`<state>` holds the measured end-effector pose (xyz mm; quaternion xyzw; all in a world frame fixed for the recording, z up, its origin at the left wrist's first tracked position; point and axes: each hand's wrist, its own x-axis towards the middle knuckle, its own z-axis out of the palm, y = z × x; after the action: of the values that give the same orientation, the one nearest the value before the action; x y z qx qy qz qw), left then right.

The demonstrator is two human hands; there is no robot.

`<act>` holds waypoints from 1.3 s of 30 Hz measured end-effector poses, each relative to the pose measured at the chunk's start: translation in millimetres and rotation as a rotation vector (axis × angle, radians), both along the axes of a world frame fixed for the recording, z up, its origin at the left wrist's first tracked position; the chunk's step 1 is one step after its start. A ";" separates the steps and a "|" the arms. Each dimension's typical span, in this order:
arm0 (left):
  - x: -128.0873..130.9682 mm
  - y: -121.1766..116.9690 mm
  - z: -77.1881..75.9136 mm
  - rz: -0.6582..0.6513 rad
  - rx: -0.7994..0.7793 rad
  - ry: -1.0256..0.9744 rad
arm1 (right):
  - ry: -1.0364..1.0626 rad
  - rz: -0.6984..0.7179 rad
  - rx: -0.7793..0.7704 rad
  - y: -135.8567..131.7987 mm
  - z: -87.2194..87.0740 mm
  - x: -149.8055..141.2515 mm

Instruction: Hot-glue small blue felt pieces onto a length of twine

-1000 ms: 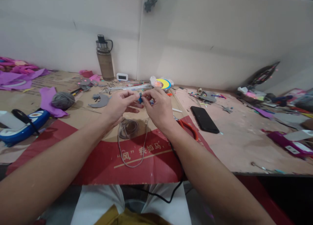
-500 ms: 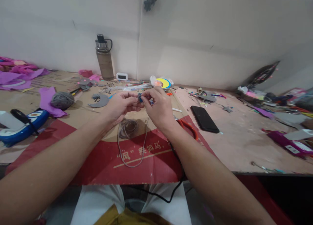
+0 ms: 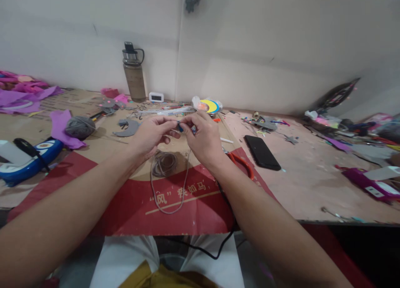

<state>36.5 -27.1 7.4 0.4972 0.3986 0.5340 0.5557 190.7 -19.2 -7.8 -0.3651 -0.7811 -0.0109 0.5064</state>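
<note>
Over the cardboard sheet point(image 3: 118, 213), my left hand point(image 3: 154, 136) and my right hand point(image 3: 203, 133) meet fingertip to fingertip. Between them is a small dark blue piece point(image 3: 180, 127), mostly covered by the fingers, so its kind does not show. My right thumb and fingers pinch it. My left thumb and forefinger are closed at its left side, the other fingers loosely curled. A thin grey cord point(image 3: 170, 213) hangs in a loop from below my right hand to a coil point(image 3: 164, 164) lying on the cardboard.
Orange-handled scissors point(image 3: 242, 165) lie partly under my right forearm, with a black phone point(image 3: 261, 152) to their right. Left are a grey yarn ball point(image 3: 80, 127), a grey crescent point(image 3: 128, 128) and a blue-and-white device point(image 3: 34, 161). A water bottle point(image 3: 134, 77) stands by the wall.
My left fingers have shifted slightly around the blue piece, the lower ones curling and drawing back a little. My right hand keeps its pinch; the cord and coil lie as before.
</note>
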 end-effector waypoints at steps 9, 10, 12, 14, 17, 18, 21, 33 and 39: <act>2.2 -1.2 0.3 -0.055 -0.009 -0.124 | -0.014 -0.007 0.033 0.7 0.1 -0.3; 2.0 -0.9 0.1 -0.057 -0.015 -0.127 | -0.016 -0.005 0.033 0.7 0.0 -0.3; 1.2 0.9 -1.9 -0.053 -0.012 -0.129 | -0.016 0.000 0.028 0.5 0.0 -0.4; 0.2 3.8 -5.3 -0.050 0.013 -0.120 | -0.012 0.002 0.019 0.1 0.4 -0.4; -0.2 6.6 -9.2 -0.059 0.042 -0.100 | -0.001 -0.003 0.004 -0.5 1.5 -0.3; 0.1 6.5 -9.5 -0.058 0.041 -0.102 | 0.002 -0.007 0.000 -0.7 1.8 -0.2; 1.5 4.0 -7.6 -0.032 0.022 -0.126 | 0.008 -0.017 -0.015 -0.9 2.3 -0.2; 0.6 1.7 -5.6 -0.029 -0.004 -0.107 | 0.014 -0.047 -0.061 -1.8 4.2 -1.4; 0.4 3.3 -7.7 -0.038 -0.008 -0.113 | 0.037 -0.047 -0.058 -0.8 3.1 -1.4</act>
<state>36.9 -23.8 -0.3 0.4715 0.3592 0.5488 0.5894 189.2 -20.0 -4.7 -0.3979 -0.7630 0.0068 0.5094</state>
